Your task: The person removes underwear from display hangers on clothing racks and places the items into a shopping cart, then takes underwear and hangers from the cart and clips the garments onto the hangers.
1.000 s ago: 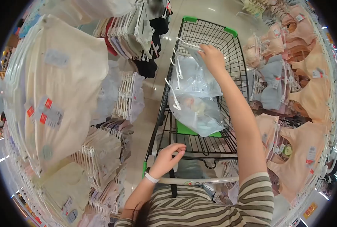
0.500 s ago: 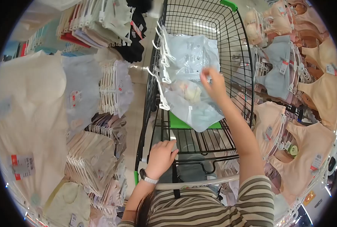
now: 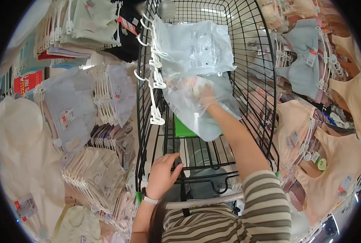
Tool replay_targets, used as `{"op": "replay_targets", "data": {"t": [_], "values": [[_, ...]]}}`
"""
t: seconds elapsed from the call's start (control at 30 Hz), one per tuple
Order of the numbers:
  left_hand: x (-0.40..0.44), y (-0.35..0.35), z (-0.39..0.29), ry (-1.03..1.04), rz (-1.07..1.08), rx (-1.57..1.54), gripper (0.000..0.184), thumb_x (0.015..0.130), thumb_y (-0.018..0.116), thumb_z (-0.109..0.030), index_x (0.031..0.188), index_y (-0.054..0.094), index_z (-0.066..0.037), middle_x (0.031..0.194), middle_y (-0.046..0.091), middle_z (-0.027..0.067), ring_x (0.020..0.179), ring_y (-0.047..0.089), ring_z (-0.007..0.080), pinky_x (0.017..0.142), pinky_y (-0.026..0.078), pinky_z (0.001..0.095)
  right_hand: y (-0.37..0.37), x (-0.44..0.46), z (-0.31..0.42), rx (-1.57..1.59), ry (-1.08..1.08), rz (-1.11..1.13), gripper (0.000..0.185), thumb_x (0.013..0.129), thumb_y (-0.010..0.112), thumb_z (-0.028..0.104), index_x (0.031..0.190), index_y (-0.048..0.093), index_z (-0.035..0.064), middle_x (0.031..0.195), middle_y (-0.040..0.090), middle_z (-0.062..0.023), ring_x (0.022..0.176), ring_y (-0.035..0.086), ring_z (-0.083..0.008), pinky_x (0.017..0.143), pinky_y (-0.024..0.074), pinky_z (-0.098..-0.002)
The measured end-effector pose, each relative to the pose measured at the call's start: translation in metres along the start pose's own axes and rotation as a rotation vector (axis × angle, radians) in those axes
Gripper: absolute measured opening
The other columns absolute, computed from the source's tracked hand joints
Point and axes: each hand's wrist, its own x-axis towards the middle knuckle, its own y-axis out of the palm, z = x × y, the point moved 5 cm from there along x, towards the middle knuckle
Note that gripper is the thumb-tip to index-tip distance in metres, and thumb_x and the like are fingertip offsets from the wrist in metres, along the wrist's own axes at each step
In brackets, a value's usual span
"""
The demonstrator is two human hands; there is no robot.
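Note:
My right hand (image 3: 206, 96) is at the lower clear plastic bag (image 3: 213, 125), over the pale contents that show through it. Motion blurs its fingers, and whether it grips the film is unclear. A flat, sealed clear bag (image 3: 207, 48) with printed text lies just above. White plastic hangers (image 3: 154, 81) stick out along the left side of both bags. My left hand (image 3: 163, 174) has its fingers stretched out and its thumb apart, near the left part of the wire shopping cart's (image 3: 253, 48) near end. Nothing shows in it.
Racks stand close on both sides. At left hang pale garments (image 3: 73, 105) and several rows on white hangers; at right are peach bras (image 3: 330, 166) and a grey-blue bra (image 3: 304, 56). A green panel (image 3: 184, 128) shows under the lower bag. The cart handle (image 3: 213, 200) crosses near my body.
My right hand has moved down and left from the upper bag's lower edge onto the lower bag. The view has shifted, so the cart and racks sit differently in frame.

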Motion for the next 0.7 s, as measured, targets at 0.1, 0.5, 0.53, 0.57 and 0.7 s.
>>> {"op": "replay_targets", "data": {"t": [0.1, 0.5, 0.53, 0.57, 0.7], "values": [[0.005, -0.001, 0.004, -0.039, 0.01, -0.057, 0.029, 0.083, 0.06, -0.016, 0.108, 0.056, -0.001, 0.095, 0.06, 0.0135, 0.088, 0.057, 0.0326, 0.078, 0.044, 0.0395, 0.008, 0.015, 0.008, -0.048, 0.002, 0.109, 0.025, 0.085, 0.045, 0.015, 0.103, 0.058, 0.0034, 0.106, 0.059, -0.0197, 0.107, 0.055, -0.0357, 0.088, 0.0432, -0.048], [0.005, -0.004, 0.0, -0.038, 0.05, -0.027, 0.029, 0.085, 0.059, -0.017, 0.109, 0.056, -0.001, 0.099, 0.061, 0.0158, 0.092, 0.058, 0.0329, 0.082, 0.045, 0.0388, -0.159, -0.049, 0.032, 0.307, -0.153, 0.63, 0.02, 0.075, 0.059, 0.021, 0.09, 0.06, 0.0069, 0.081, 0.063, -0.017, 0.075, 0.062, -0.0334, 0.063, 0.0479, -0.0452], [0.004, -0.004, -0.001, -0.011, 0.031, -0.001, 0.029, 0.085, 0.059, -0.017, 0.109, 0.056, -0.001, 0.099, 0.061, 0.0157, 0.093, 0.058, 0.033, 0.083, 0.044, 0.0394, -0.186, -0.057, 0.032, 0.344, -0.161, 0.586, 0.02, 0.075, 0.06, 0.022, 0.089, 0.061, 0.007, 0.081, 0.063, -0.0162, 0.075, 0.062, -0.0333, 0.064, 0.048, -0.0451], [0.003, -0.004, 0.0, 0.013, 0.011, 0.025, 0.029, 0.084, 0.059, -0.017, 0.109, 0.056, -0.001, 0.099, 0.061, 0.0156, 0.094, 0.057, 0.0332, 0.084, 0.043, 0.04, -0.212, -0.066, 0.033, 0.383, -0.17, 0.542, 0.021, 0.074, 0.061, 0.022, 0.088, 0.061, 0.0071, 0.08, 0.063, -0.0153, 0.074, 0.062, -0.0332, 0.065, 0.048, -0.045], [0.001, -0.014, -0.015, 0.155, -0.114, 0.044, 0.034, 0.082, 0.062, -0.016, 0.113, 0.055, -0.004, 0.108, 0.058, 0.0158, 0.104, 0.051, 0.0344, 0.09, 0.04, 0.041, -0.327, -0.085, 0.047, 0.53, -0.11, 0.468, 0.018, 0.069, 0.064, 0.017, 0.082, 0.061, 0.0049, 0.077, 0.062, -0.0125, 0.077, 0.06, -0.0318, 0.069, 0.0468, -0.0431]]}}
